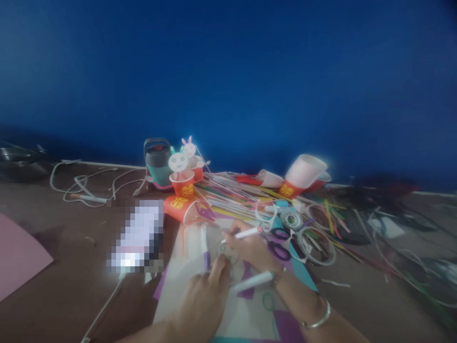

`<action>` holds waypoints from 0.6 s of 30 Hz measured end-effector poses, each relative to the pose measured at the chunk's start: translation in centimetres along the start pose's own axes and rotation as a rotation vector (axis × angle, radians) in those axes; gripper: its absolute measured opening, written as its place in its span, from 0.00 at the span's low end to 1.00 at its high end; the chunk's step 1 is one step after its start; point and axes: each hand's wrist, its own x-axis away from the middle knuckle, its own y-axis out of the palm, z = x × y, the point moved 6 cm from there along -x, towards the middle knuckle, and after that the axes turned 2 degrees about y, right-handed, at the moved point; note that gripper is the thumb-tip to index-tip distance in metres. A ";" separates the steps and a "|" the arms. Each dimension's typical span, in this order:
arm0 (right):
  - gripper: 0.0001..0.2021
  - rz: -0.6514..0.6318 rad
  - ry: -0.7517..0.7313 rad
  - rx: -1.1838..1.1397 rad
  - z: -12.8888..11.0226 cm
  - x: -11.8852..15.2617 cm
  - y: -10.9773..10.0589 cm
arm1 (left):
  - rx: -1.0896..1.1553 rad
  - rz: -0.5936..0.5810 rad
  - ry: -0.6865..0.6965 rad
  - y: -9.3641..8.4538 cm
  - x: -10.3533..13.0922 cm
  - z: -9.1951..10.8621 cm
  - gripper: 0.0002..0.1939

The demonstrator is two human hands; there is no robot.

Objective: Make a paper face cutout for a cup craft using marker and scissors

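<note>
My right hand [252, 247], with a silver bangle on its wrist, grips a white marker [247, 233] with a pinkish end. Its tip is close to a round face-like drawing [224, 248] on white paper [178, 286]. My left hand [205, 290] is closed, its fingertips pressed on the paper at the drawing's lower edge. Left of the drawing lies a purple-ended marker [205, 247]. A second white marker with a greenish end [253, 282] lies below my right hand. Purple paper [287, 324] shows at the lower right. Blur hides the fine lines.
An orange paper cup [180, 208] lies on its side behind the sheet. Rabbit-face cutouts [178, 162] stand in cups. Many straw-like sticks [232, 195], stacked cups [303, 174], tape rolls [292, 218] and dark-handled scissors [279, 248] lie beyond. A blurred-out phone [137, 236] with a cable is left.
</note>
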 end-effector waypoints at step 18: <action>0.11 -0.071 -0.014 0.016 -0.4 0.2 0.3 | -0.027 0.021 -0.007 0.1 -0.1 -0.1 0.27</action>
